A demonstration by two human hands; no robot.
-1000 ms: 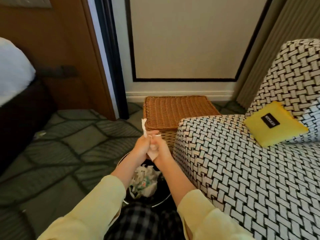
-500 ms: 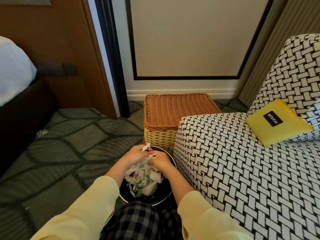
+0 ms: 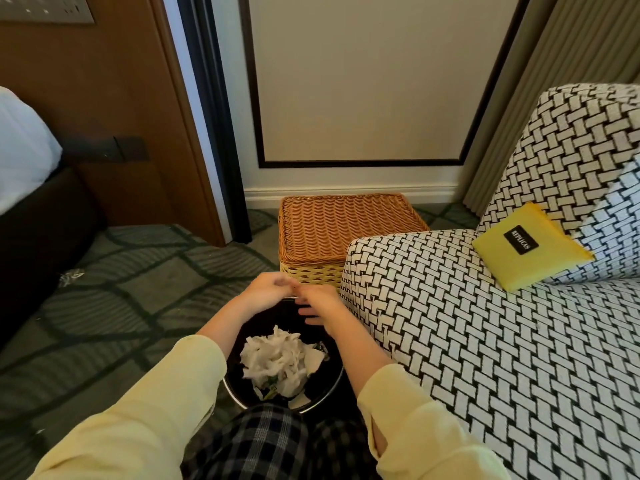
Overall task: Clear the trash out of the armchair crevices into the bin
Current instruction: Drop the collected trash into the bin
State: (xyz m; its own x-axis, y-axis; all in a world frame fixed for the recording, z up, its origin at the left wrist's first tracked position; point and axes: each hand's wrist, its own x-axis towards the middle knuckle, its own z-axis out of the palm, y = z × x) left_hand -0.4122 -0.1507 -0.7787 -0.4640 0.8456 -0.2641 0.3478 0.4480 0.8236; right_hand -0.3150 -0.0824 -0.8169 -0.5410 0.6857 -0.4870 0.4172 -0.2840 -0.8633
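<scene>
A yellow pouch (image 3: 543, 266) lies on the armchair (image 3: 485, 341) — label (image 3: 520, 240) reading "REPLICAS".

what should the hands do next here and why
Probably draw both hands back from the bin and reach right to the armchair to feel along its crevices. The left hand and right hand hover over the bin's far edge and seem to hold nothing, though the fingers are blurred. The crumpled paper already lies inside the bin.

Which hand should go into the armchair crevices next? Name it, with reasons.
Right, probably. The right hand hovers over the bin beside the armchair; the left hand is on the far side.
</scene>
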